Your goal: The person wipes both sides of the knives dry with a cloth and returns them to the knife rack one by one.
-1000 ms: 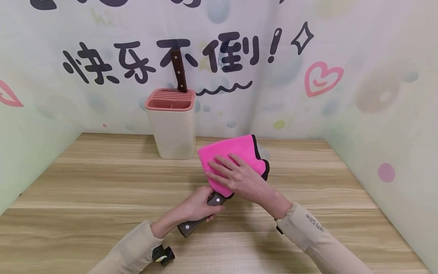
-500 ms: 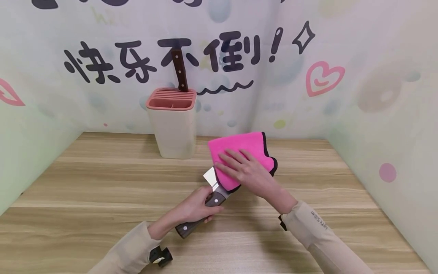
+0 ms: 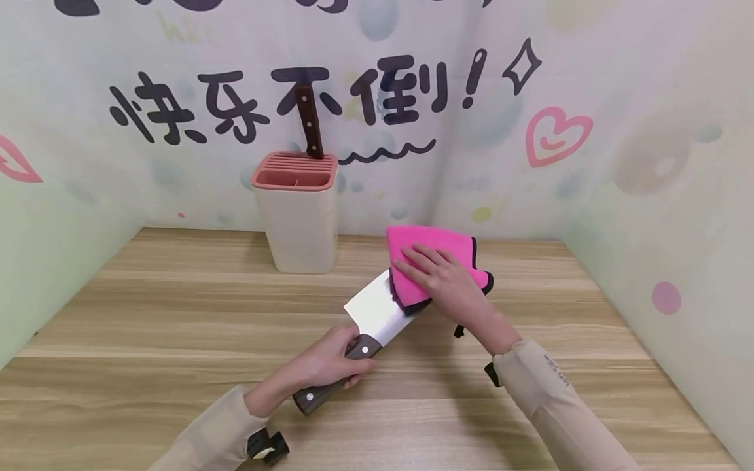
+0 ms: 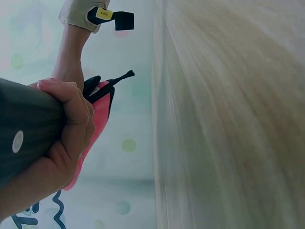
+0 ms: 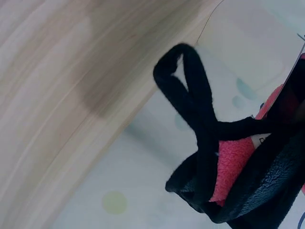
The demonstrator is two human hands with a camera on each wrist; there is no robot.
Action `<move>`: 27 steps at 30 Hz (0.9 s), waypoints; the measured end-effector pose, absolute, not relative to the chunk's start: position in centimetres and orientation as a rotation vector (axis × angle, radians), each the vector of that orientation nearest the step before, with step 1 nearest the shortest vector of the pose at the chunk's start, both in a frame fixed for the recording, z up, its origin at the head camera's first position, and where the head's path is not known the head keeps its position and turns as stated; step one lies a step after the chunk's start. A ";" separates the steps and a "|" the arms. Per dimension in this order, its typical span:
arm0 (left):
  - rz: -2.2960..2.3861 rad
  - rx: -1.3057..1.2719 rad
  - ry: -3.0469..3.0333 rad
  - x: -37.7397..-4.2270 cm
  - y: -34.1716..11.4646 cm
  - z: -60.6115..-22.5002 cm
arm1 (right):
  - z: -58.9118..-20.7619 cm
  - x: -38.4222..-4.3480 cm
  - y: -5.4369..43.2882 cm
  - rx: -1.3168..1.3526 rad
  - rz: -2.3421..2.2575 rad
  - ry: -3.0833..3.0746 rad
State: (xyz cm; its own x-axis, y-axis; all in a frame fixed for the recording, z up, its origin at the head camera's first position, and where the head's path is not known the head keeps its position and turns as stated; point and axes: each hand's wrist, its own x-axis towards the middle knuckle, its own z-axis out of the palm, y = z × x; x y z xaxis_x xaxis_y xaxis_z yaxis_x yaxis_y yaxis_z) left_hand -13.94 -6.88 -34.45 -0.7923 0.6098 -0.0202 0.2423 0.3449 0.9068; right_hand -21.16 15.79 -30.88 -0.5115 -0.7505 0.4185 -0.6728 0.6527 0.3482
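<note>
My left hand grips the dark riveted handle of a cleaver, held above the table. Its broad shiny blade points away to the upper right. A pink cloth with black edging covers the blade's far part. Over the cloth lies my right hand, holding it against the blade with extended fingers; its thumb is hidden. In the left wrist view, curled fingers wrap the handle. Below the cloth in the right wrist view, its dark underside and a black hanging loop show.
A white knife block with a pink slotted top stands at the back, left of the cloth. One brown-handled knife stands in it. The wooden table is bounded by printed fabric walls at the back and sides.
My right hand and the cloth have slid up and right along the blade, away from the handle, baring the nearer part of the blade. My left hand has shifted slightly down and left with the cleaver.
</note>
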 end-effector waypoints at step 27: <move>1.555 0.543 2.205 -13.9 -10.0 -34.6 | -33.1 -22.7 19.2 0.857 -0.123 -2.474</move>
State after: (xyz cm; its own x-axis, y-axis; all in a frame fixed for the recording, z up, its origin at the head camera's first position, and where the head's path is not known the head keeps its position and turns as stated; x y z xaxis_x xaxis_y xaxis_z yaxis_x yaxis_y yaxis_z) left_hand -13.87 -10.05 -34.58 -0.8503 0.5186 -0.0898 0.0897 0.3109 0.9462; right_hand -22.73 19.24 -33.14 -0.6677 -0.5996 0.4411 -0.5530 0.7962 0.2453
